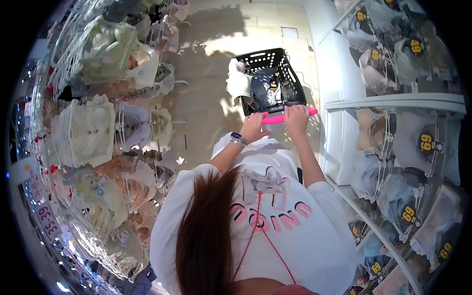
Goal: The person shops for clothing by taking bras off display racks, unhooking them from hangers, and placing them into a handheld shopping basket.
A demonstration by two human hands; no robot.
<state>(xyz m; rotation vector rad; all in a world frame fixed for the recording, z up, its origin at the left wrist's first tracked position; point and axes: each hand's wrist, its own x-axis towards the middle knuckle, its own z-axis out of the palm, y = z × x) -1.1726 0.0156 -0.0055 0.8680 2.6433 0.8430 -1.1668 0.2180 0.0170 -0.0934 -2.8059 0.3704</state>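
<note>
LH [253,126], RH [296,119] on pink hndl [274,119]

The black basket [292,81] carries dark, crumpled fabric [263,82], while a white item [239,83] (too blurred to name) hangs over its left wall; beneath it stretches a pale tiled floor [209,115], patched with shadow

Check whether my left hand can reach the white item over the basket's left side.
Likely yes: nothing visible blocks the white item, though the left hand would have to leave the pink handle.
</note>
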